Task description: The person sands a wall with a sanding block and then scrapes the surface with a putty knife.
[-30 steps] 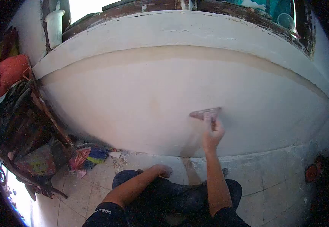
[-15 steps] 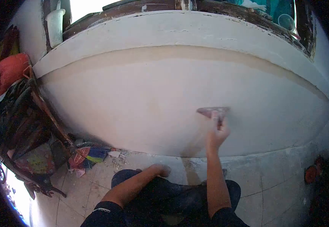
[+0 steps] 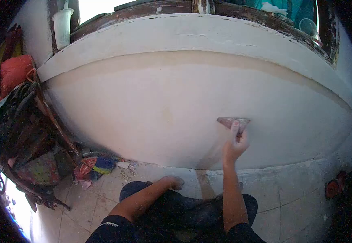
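My right hand (image 3: 235,144) is closed round a putty knife (image 3: 226,120) with a wide, roughly triangular blade in brown and grey. Its broad edge points up and lies against the pale wall (image 3: 143,97), right of the middle. The thumb presses along the blade, and the fingers hide the handle. Whitish dust coats the fingertips. Over my dark-clothed knee rests my left hand (image 3: 173,182), low in view and apart from the wall; its fingers are too dark and foreshortened to read.
A ledge (image 3: 176,32) juts out above the wall, under a worn wooden window frame. White container (image 3: 62,28) and clear cup (image 3: 307,27) stand up there. At left, a wooden chair (image 3: 54,117) is piled with cloth and a red bundle (image 3: 16,73). Debris lies on the tiled floor (image 3: 103,202).
My right hand and the putty knife have shifted slightly to the right along the wall. My left hand stays on the knee. The whole view has moved a little.
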